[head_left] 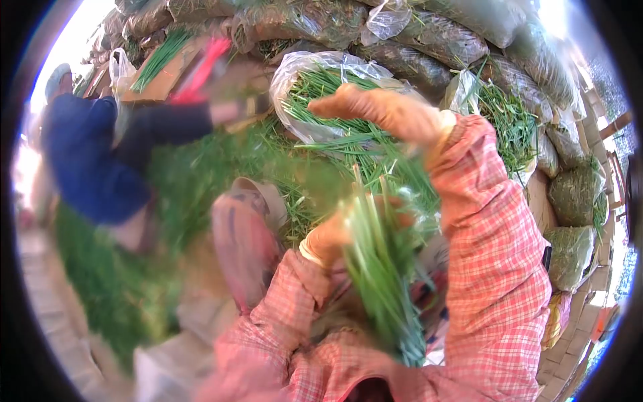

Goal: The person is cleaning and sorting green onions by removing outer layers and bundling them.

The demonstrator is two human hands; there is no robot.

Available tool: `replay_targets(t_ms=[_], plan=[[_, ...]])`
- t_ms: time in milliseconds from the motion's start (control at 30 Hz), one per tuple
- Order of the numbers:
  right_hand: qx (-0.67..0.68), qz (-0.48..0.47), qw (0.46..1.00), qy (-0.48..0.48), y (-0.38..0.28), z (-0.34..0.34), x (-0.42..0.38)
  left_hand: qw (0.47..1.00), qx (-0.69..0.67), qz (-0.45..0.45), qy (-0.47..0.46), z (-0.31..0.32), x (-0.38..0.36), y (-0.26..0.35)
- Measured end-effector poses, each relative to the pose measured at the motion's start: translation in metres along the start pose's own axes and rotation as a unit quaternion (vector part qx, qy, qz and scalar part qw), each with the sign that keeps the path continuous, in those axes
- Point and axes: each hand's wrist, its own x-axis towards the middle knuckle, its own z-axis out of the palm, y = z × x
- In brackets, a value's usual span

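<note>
Long green stalks form a bunch [382, 268] in front of my body, with pale ends up and green tips down. Wrapped round its upper part is my left hand [331, 236], its fingers partly hidden behind the stalks. My right hand [378, 110] is raised with fingers stretched out, above a clear plastic bag [284, 80] full of green stalks [318, 87]. Nothing shows in the right hand. Both arms wear red checked sleeves. The bunch is smeared by motion.
A co-worker in dark blue [94, 154] reaches in from the left, near pink material [201, 70]. Loose greens [114, 281] cover the left floor. Filled plastic sacks [402, 63] are stacked at the back and right. Another bag of greens [506, 127] stands right of my right hand.
</note>
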Motion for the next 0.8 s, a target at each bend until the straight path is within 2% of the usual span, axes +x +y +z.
replay_targets(t_ms=[33,100,133,167,267,333,367,433,567,600,633,700,733,767,800], plan=[[0.027,0.054,0.998,-0.034,-0.006,0.009,0.014,1.000,-0.020,0.016,-0.012,-0.003,-0.002,-0.001],[-0.001,0.113,0.987,-0.113,0.003,0.035,0.012,0.996,-0.081,-0.029,0.010,-0.041,-0.019,-0.016],[-0.057,0.113,0.979,-0.162,0.013,0.049,0.005,0.992,-0.114,-0.050,0.022,-0.054,-0.027,-0.024],[-0.039,0.171,0.961,-0.214,0.003,0.046,0.010,0.995,-0.053,-0.052,0.071,-0.028,-0.020,-0.015],[0.079,0.191,0.969,-0.136,-0.023,0.034,0.019,0.993,-0.105,-0.007,0.049,-0.024,-0.014,-0.026],[-0.012,0.150,0.979,-0.138,-0.026,0.043,0.018,0.992,-0.118,0.000,0.037,-0.021,-0.013,-0.028],[-0.077,0.144,0.971,-0.177,-0.019,0.060,0.016,0.992,-0.118,0.000,0.044,-0.024,-0.015,-0.028],[-0.267,0.136,0.921,-0.248,0.006,0.094,0.016,0.992,-0.103,-0.008,0.079,-0.028,-0.024,-0.036],[-0.051,0.230,0.966,-0.104,0.019,0.098,-0.015,0.977,-0.001,-0.025,0.212,-0.043,-0.038,-0.060],[-0.002,0.249,0.967,-0.061,0.019,0.092,-0.024,0.973,0.060,-0.031,0.222,-0.031,-0.033,-0.053],[0.046,0.265,0.963,-0.016,0.017,0.085,-0.032,0.964,0.194,-0.009,0.183,-0.020,-0.025,-0.038],[0.085,0.185,0.967,0.150,0.014,0.062,-0.054,0.963,0.157,0.043,0.216,0.001,-0.016,-0.004],[0.080,0.084,0.957,0.265,0.014,0.046,-0.081,0.956,-0.015,0.066,0.286,0.003,-0.019,0.016],[-0.023,-0.003,0.968,0.251,0.012,0.025,-0.124,0.942,-0.013,0.138,0.304,-0.003,-0.021,0.038],[-0.063,0.029,0.945,0.321,-0.009,0.026,-0.151,0.923,-0.010,0.213,0.321,-0.011,-0.027,0.062]])
